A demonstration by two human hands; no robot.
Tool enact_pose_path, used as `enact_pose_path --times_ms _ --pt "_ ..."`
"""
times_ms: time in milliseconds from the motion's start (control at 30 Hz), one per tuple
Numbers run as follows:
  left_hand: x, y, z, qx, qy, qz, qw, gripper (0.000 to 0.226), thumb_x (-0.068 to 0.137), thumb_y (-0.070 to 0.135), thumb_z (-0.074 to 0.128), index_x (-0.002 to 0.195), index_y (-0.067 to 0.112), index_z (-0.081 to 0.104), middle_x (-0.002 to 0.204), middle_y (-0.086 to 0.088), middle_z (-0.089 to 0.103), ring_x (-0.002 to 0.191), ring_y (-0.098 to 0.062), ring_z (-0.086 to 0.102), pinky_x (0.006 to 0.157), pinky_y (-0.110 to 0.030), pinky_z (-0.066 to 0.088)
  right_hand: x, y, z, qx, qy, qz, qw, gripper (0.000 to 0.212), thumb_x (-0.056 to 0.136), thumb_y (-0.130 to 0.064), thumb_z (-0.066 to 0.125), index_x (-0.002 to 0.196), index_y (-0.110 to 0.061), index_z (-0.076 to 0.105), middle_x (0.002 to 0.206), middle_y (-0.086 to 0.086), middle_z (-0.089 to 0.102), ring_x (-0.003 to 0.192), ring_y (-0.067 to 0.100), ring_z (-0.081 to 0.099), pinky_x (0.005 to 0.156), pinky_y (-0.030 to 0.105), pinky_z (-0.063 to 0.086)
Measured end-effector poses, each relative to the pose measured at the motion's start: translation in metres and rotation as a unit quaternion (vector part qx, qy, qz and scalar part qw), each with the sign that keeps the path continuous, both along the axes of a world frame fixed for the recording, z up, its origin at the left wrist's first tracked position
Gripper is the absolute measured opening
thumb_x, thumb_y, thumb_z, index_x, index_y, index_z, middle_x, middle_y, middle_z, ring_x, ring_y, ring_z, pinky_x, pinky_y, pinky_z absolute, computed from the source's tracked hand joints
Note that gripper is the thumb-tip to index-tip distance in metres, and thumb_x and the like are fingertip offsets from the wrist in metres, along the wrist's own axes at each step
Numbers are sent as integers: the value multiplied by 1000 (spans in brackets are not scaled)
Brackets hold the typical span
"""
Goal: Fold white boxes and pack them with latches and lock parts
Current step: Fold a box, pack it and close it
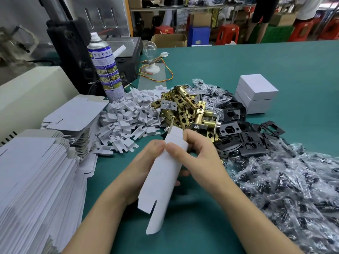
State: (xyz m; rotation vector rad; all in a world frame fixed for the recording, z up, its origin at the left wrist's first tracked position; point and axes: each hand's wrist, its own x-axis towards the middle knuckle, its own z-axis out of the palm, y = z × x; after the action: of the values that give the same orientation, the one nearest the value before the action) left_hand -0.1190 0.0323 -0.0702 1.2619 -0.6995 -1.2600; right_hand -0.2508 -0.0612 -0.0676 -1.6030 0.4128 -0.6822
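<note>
A flat white box blank (161, 176) hangs above the green table, partly bent into a tube. My left hand (143, 167) grips its left side with the thumb on top. My right hand (198, 154) pinches its upper right edge, thumb meeting the left thumb. Behind the hands lies a heap of brass latches (185, 109). Black strike plates (242, 136) spread to their right. Small white card inserts (128, 116) are piled to the left. Clear bags of black screws (293, 189) cover the right side. Two folded white boxes (255, 92) are stacked at the back right.
Stacks of flat box blanks (36, 180) fill the left edge, with another stack (73, 116) behind them. A spray can (106, 65) stands by a black machine (69, 52). A light bulb on a wired base (151, 55) sits further back. People and red stools are beyond the table.
</note>
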Motion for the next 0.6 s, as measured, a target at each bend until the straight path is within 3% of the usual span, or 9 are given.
enact_pose_path --times_ms 33,67,133,200,267,367,467,533,600 --pt "2 -4 -1 8 -12 22 1000 77 81 60 77 113 -9 63 79 -11 77 58 -15 74 51 -26 59 0 -1 0 17 -17 6 1000 35 82 -46 75 74 -20 53 82 13 60 78 19 67 50 31 53" --pt "6 -4 -3 12 -22 60 998 98 70 68 84 121 -11 57 75 -11 77 61 -18 74 52 -29 59 1 -1 0 29 -29 9 999 31 82 -42 75 71 -24 53 76 7 60 74 16 65 49 26 49" --pt "5 -1 -6 8 -33 77 996 104 66 68 88 139 3 52 96 -18 79 78 -27 75 62 -36 61 1 -3 -1 45 -52 5 998 27 82 -36 76 69 -28 53 71 -7 61 69 8 62 52 19 47" --pt "6 4 -11 1 -7 63 998 111 53 67 95 141 13 56 112 -20 77 89 -28 75 69 -34 62 2 -5 -3 60 -68 -9 996 22 84 -26 75 72 -26 57 72 -10 60 69 6 58 59 17 48" --pt "7 8 -14 -15 24 46 999 103 55 61 97 137 10 62 117 -19 77 94 -24 77 73 -30 62 2 -8 -4 99 -69 -23 992 14 84 -23 73 77 -24 62 79 -4 61 76 11 58 69 22 51" --pt "9 8 -13 -29 20 58 998 65 72 44 89 126 13 73 120 -16 77 101 -25 78 78 -29 62 1 -12 -6 171 -69 -37 982 8 86 -24 75 91 -26 68 91 -1 70 83 16 67 76 33 59" --pt "10 5 -17 -52 -26 160 985 45 74 30 89 116 22 79 115 -11 80 102 -27 79 76 -29 63 1 -15 -7 146 -35 -83 985 34 90 -25 79 120 -30 64 118 -8 70 102 11 73 85 33 62" --pt "11 4 -15 -71 -49 221 972 46 76 24 91 120 20 75 112 -8 81 100 -25 79 74 -28 63 0 -14 -8 121 22 -66 990 35 89 -31 78 122 -29 66 115 -6 73 102 13 74 85 35 62" --pt "11 4 -14 -89 -54 257 961 46 76 22 87 120 20 74 110 -6 81 99 -23 79 73 -27 63 -1 -11 -10 92 68 -41 993 19 93 -32 76 111 -27 72 104 -1 78 96 17 76 84 44 63"
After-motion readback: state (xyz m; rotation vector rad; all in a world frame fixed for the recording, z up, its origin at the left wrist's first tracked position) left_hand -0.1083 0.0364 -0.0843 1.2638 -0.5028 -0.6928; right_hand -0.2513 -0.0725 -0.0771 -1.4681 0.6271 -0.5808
